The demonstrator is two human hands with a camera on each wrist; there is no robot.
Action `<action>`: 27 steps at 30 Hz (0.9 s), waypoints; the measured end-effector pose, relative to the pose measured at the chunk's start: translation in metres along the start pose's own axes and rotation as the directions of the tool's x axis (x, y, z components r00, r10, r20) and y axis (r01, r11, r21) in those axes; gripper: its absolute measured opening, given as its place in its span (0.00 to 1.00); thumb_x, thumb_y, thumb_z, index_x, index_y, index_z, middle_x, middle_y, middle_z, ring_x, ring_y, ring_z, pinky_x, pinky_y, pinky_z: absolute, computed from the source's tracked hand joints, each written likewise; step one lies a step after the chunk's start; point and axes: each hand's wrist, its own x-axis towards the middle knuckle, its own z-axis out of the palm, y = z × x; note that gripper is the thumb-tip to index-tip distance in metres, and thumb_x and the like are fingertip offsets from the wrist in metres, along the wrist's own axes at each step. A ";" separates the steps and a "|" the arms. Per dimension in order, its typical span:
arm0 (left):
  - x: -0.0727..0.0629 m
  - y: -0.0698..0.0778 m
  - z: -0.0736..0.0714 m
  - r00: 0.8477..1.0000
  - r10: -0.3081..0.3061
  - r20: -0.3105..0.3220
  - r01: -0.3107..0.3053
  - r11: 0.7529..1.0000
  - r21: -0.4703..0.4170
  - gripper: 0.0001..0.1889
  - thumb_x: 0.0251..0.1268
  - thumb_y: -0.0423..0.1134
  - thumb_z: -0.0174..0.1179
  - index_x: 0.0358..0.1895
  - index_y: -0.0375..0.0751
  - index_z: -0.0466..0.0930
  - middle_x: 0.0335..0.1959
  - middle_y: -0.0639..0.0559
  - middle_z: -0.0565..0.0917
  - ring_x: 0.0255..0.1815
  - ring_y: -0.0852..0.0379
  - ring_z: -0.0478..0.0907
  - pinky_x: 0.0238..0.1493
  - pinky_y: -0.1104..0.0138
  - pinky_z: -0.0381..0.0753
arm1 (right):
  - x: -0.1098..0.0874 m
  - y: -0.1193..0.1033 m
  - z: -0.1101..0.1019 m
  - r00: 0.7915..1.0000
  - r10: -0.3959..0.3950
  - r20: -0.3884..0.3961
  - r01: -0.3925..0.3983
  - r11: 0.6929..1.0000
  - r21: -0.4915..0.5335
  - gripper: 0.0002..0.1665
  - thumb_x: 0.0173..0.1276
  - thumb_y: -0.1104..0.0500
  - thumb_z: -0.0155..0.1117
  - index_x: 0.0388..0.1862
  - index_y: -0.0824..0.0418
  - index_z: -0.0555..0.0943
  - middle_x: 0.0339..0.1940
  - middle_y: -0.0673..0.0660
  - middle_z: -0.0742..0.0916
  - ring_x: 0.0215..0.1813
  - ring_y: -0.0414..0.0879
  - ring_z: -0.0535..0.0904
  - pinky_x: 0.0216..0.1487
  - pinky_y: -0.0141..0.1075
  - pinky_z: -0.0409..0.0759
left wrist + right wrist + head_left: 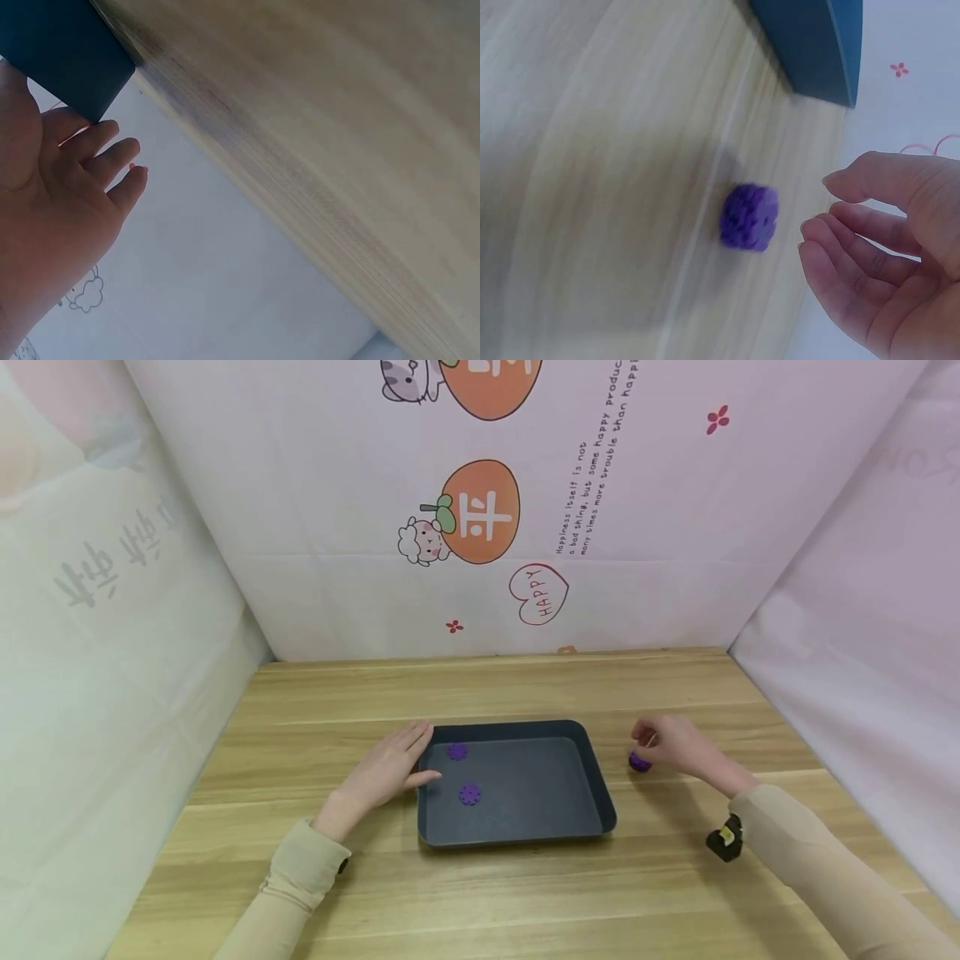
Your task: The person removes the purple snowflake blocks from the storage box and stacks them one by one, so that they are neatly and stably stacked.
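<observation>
My left hand (384, 770) lies at the left end of a dark grey tray (532, 789), its fingers along the rim and its thumb reaching over the inside. Two purple notched discs (469, 794) lie flat in the left part of the tray. To the right of the tray, my right hand (678, 745) hovers by a small purple stack (640, 762) of such discs on the table. The right wrist view shows this stack (750, 217) standing apart from the fingertips (810, 229), which are loosely bent with nothing visible between thumb and fingers.
Everything rests on a wood-grain table (510, 893). A white printed cloth (645, 602) hangs behind its far edge, and pale cloth walls (127, 635) stand at both sides. The tray's raised wall (810, 52) is a short way from the stack.
</observation>
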 end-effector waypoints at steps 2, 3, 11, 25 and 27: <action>0.000 0.000 0.000 1.000 -0.004 0.005 0.004 1.000 -0.004 0.42 0.67 0.59 0.59 0.74 0.31 0.62 0.75 0.35 0.66 0.76 0.38 0.64 0.75 0.47 0.68 | 0.002 -0.007 0.000 1.000 -0.008 0.001 0.008 1.000 -0.004 0.10 0.62 0.64 0.68 0.40 0.70 0.82 0.33 0.60 0.88 0.35 0.48 0.85 0.37 0.41 0.86; 0.000 0.000 -0.001 1.000 -0.006 0.007 0.006 1.000 -0.006 0.42 0.67 0.59 0.59 0.74 0.31 0.62 0.75 0.35 0.66 0.76 0.38 0.64 0.75 0.47 0.67 | 0.004 -0.010 0.000 1.000 -0.012 0.000 0.012 1.000 -0.005 0.10 0.62 0.64 0.68 0.40 0.69 0.82 0.33 0.60 0.88 0.35 0.48 0.85 0.37 0.41 0.86; 0.000 0.000 -0.001 1.000 -0.003 0.011 0.002 1.000 0.004 0.42 0.67 0.59 0.59 0.74 0.31 0.62 0.75 0.36 0.66 0.76 0.38 0.65 0.74 0.47 0.68 | 0.013 -0.031 0.004 0.996 -0.092 -0.016 0.092 0.996 -0.015 0.07 0.62 0.64 0.69 0.38 0.66 0.83 0.32 0.59 0.89 0.33 0.48 0.86 0.37 0.42 0.87; 0.000 0.000 -0.001 1.000 -0.001 0.000 0.001 1.000 0.002 0.42 0.67 0.58 0.60 0.74 0.31 0.63 0.74 0.35 0.67 0.75 0.38 0.65 0.74 0.47 0.68 | 0.026 -0.058 0.012 0.991 -0.131 0.003 0.131 0.991 0.026 0.11 0.60 0.64 0.70 0.41 0.68 0.83 0.35 0.60 0.89 0.35 0.48 0.86 0.34 0.38 0.86; 0.000 0.000 0.000 1.000 0.000 -0.005 0.000 1.000 0.003 0.41 0.67 0.57 0.60 0.73 0.30 0.63 0.74 0.35 0.67 0.75 0.38 0.66 0.74 0.46 0.69 | 0.028 -0.061 0.014 0.989 -0.148 0.009 0.148 0.988 0.033 0.11 0.60 0.64 0.70 0.41 0.68 0.83 0.35 0.61 0.89 0.34 0.47 0.86 0.34 0.37 0.85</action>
